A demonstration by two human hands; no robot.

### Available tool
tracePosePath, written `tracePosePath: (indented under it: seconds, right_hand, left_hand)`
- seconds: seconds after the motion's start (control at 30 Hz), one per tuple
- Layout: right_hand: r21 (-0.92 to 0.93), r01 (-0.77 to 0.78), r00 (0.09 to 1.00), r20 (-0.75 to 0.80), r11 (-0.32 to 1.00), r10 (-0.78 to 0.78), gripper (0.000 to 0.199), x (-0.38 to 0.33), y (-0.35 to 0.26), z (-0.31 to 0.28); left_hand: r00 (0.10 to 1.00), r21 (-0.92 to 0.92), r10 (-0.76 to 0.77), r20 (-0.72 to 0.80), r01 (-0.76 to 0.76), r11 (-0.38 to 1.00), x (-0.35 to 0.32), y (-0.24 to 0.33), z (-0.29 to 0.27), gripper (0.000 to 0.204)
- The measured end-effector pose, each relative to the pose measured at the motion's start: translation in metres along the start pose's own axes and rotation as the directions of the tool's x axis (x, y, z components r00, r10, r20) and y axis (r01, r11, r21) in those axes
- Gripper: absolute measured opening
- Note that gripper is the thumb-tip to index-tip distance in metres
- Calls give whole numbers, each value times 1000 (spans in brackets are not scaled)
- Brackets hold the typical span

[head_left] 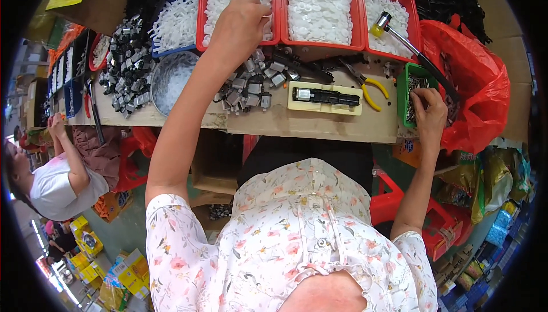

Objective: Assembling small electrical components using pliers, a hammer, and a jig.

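My left hand (241,22) reaches into the leftmost red bin (201,9) of small white plastic parts, fingers curled among them; whether it grips one is hidden. My right hand (429,112) dips into a small green tray (403,92) of thin metal pins at the bench's right end, fingertips in the pins. Between the hands, a black oblong part sits in a cream fixture (325,98) on the wooden bench (311,125). A pile of small grey-and-black metal pieces (246,89) lies just left of the fixture.
Two more red bins (319,9) of white discs stand at the back; a hammer (394,32) rests across the right one. Yellow-handled pliers (370,90) lie by the fixture. A red plastic bag (476,89) hangs right. A round bowl (171,81), more grey pieces (127,63), another seated person (57,175) left.
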State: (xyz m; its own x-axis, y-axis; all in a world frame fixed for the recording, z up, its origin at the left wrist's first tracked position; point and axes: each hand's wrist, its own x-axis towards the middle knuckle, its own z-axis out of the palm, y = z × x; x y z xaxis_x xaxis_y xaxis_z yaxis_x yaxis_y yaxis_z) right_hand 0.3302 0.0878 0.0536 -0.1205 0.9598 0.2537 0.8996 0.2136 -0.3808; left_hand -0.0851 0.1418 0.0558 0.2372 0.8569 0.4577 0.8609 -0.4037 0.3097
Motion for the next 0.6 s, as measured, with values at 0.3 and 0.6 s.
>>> tracePosePath:
  seconds: [0.3,0.6]
  right_hand:
    - [26,-75,996,-42,997,76,12,-6,0,-8]
    - [171,23,989,-151,985,3,7,-7,-15,-5]
  left_hand:
    - [993,135,16,117,-32,990,15,-14,13,12]
    - [998,-112,1,-57,-7,994,4,-5,-8,12]
